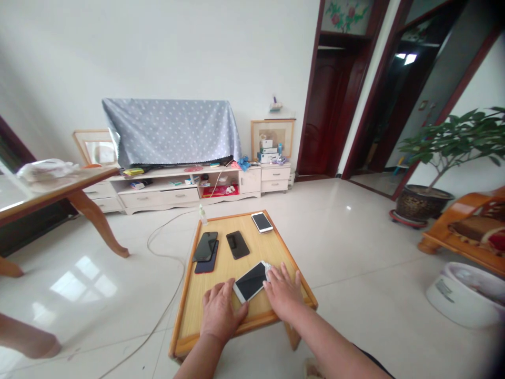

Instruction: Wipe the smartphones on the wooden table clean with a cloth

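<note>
A white smartphone [251,282] with a dark screen lies at a slant on the small wooden table [221,284], near its front. My left hand [221,311] grips the phone's lower left end, thumb on the near edge and fingers at the far corner. At the opposite end, my right hand [283,290] presses a small crumpled white tissue [268,267] against the phone's edge. Farther back lie a black phone [238,245], a white phone [262,222] and a dark phone [205,246], the last resting partly on a blue phone [212,265] with a red edge.
A small clear bottle [202,215] stands at the table's far left corner. A cable [183,268] runs along the floor on the left. Beyond is a white TV cabinet [158,198]. On the right are a white tub [461,295] and a potted plant [424,202].
</note>
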`<state>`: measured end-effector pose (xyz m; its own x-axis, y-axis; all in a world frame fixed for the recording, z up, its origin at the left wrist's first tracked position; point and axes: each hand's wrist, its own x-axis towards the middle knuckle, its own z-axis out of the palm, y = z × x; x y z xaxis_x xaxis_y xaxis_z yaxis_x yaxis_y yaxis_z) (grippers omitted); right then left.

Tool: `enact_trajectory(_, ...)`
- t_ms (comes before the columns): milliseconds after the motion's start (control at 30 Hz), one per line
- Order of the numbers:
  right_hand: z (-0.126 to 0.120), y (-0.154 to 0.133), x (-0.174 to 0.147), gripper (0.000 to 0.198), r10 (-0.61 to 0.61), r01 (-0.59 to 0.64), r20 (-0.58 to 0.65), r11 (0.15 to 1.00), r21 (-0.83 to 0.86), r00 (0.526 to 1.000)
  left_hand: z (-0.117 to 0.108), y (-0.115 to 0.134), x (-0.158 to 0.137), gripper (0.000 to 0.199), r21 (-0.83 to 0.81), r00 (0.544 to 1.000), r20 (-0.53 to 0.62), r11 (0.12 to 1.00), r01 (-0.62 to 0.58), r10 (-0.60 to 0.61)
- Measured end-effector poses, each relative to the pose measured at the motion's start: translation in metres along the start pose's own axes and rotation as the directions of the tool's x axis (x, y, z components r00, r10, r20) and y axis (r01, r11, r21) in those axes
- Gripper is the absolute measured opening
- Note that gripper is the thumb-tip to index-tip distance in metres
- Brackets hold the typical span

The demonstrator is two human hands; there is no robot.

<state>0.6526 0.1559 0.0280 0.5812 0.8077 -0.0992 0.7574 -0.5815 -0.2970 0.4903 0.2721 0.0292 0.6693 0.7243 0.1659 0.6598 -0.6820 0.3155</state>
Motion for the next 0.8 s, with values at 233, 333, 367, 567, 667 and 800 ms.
enact_trajectory(233, 0.01, -0.008, -0.03, 0.06, -0.197, 0.196, 0.028, 0.98, 0.042, 0.98, -0.001, 0.001, 0.0, 0.061, -0.001, 1.0, 0.013, 1.0, -0.002, 0.002)
enact_trajectory(333, 0.001, -0.001, -0.023, 0.061, -0.093, 0.092, 0.02, 0.995, 0.035, 0.995, -0.001, 0.001, 0.0, 0.061, 0.009, 1.0, 0.01, 1.0, 0.0, 0.0)
enact_trajectory(367, -0.003, 0.001, -0.019, 0.061, -0.054, 0.054, 0.015, 0.998, 0.023, 0.998, -0.001, 0.001, 0.0, 0.062, 0.013, 1.0, 0.008, 1.0, 0.001, -0.001)
enact_trajectory(567, 0.004, -0.016, -0.034, 0.058, -0.247, 0.245, 0.027, 0.967, 0.077, 0.969, 0.005, -0.006, 0.0, 0.06, 0.016, 1.0, 0.008, 1.0, -0.02, 0.019)
enact_trajectory(667, 0.006, -0.02, -0.04, 0.057, -0.331, 0.323, 0.045, 0.938, 0.122, 0.943, 0.008, -0.008, 0.001, 0.059, 0.007, 0.999, -0.005, 0.999, -0.033, 0.033)
enact_trajectory(800, -0.008, -0.006, -0.02, 0.057, -0.116, 0.116, 0.0, 0.991, 0.066, 0.993, 0.005, -0.005, 0.001, 0.062, 0.008, 1.0, -0.005, 1.0, -0.018, 0.019)
